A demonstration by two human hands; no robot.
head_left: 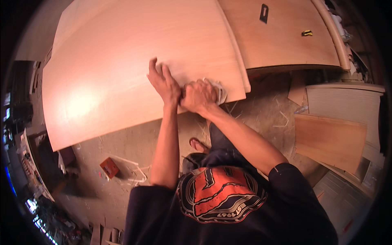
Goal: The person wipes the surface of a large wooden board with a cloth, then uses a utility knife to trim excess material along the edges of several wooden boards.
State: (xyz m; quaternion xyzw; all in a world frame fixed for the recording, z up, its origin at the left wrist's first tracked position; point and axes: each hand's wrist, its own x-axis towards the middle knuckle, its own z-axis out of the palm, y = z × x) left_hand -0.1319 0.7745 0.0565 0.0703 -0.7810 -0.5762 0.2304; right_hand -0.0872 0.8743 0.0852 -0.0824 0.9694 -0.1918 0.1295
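From where I stand, the person is bent over a large pale board (143,41), working at its near edge, toward the right-hand corner. The right hand (199,94) is closed around a whitish bundle (221,93) that pokes out past the knuckles; it looks like cloth, but the fingers cover most of it. The left hand (164,84) is just beside it over the board, fingers apart and holding nothing; I can't tell whether its palm touches the wood. Another board (241,69) shows along the right edge, under the first. Beyond that, a brown surface (286,47) carries a flat black piece with a slot (264,14) and a small yellow-and-black tool (307,33). Down on the floor (92,192) I see a reddish-brown box (109,168) near some thin pale strips (138,170), and over to the right a brown panel (330,142).
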